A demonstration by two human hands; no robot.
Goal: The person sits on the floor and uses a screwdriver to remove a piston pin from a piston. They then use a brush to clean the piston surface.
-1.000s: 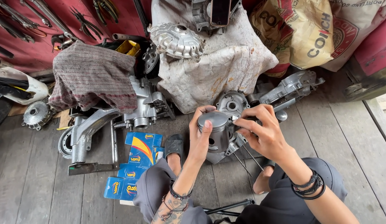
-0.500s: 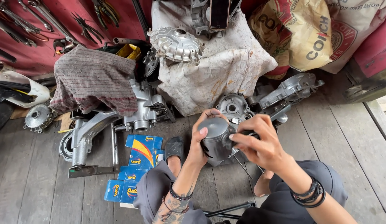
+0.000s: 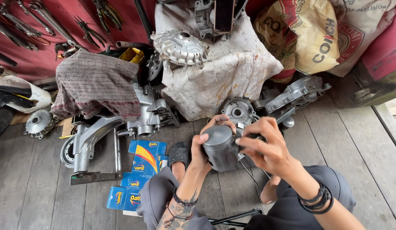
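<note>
Both hands hold a grey metal piston [image 3: 220, 147] above the wooden floor [image 3: 368, 145], crown tilted up so it can be seen. The left hand [image 3: 205, 147] clasps its side; the right hand [image 3: 266, 147] pinches the other side, steadying it.

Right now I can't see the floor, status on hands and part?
Left hand and right hand both grip the grey piston. Held above floorboards. Nothing blocking.

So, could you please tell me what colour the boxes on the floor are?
The boxes are blue with orange and yellow swirls, clearest in the head view.
</note>
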